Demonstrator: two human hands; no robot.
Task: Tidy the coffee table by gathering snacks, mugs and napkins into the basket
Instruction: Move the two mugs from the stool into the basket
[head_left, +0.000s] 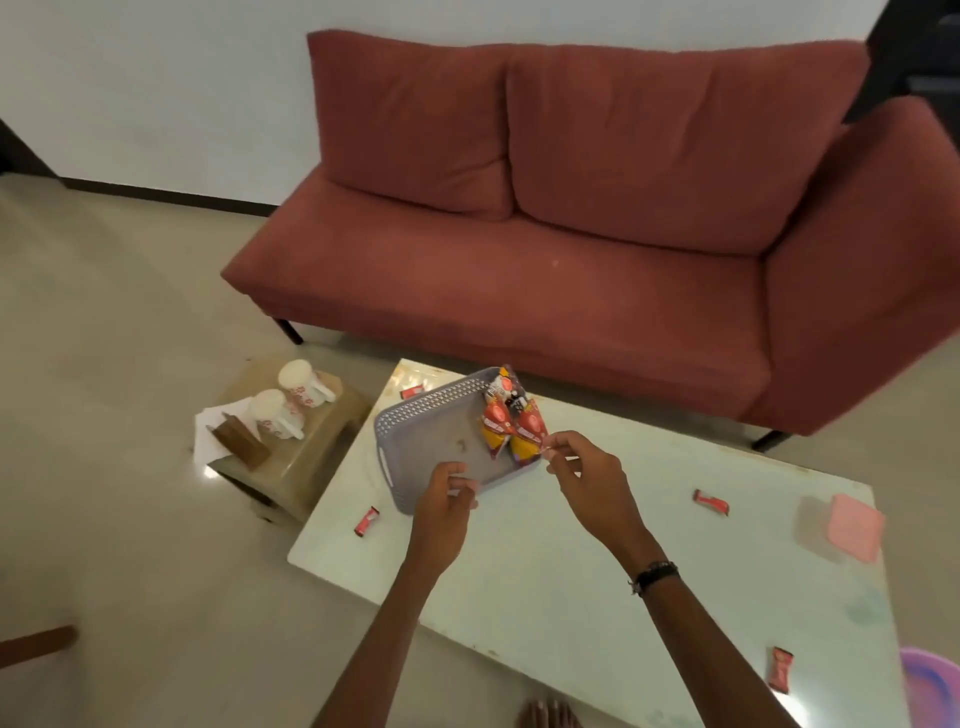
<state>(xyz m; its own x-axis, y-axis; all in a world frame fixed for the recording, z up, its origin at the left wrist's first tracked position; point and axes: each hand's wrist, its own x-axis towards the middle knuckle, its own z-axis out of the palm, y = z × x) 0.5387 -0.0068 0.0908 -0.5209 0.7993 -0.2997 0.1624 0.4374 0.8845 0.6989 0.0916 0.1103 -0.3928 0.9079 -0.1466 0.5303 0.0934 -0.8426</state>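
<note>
Grey perforated plastic basket (415, 441) sits at the far-left corner of the pale glossy coffee table (571, 571), tilted up on its near side. Inside: several red-and-yellow snack packets (511, 428) piled against its right wall, rest of the floor bare apart from a small brownish smudge. Left hand (441, 512) pinches the basket's near rim, fingers curled around it. Right hand (582, 475) pinches the corner of one snack packet at the basket's right edge, thumb and forefinger closed, other fingers loose; black band on that wrist.

Loose small red wrapped candies on the tabletop: one near the left edge (367, 521), one behind the basket at the far edge (414, 391), one toward the right (711, 502), one at the near-right edge (780, 669). Pink folded napkin (854, 527) by the right edge.

Two white mugs with red print (291, 405) stand on a low brown side table (306, 457) left of the coffee table, beside a brown wooden holder (241, 441) and white paper (205, 431).

Packet print is blurred, count uncertain. A purple round item (932, 686) is cut off at the right. Toes show at the bottom edge.

Tabletop centre and near half are open. Red fabric sofa (571, 234) stands close behind the far edge.
</note>
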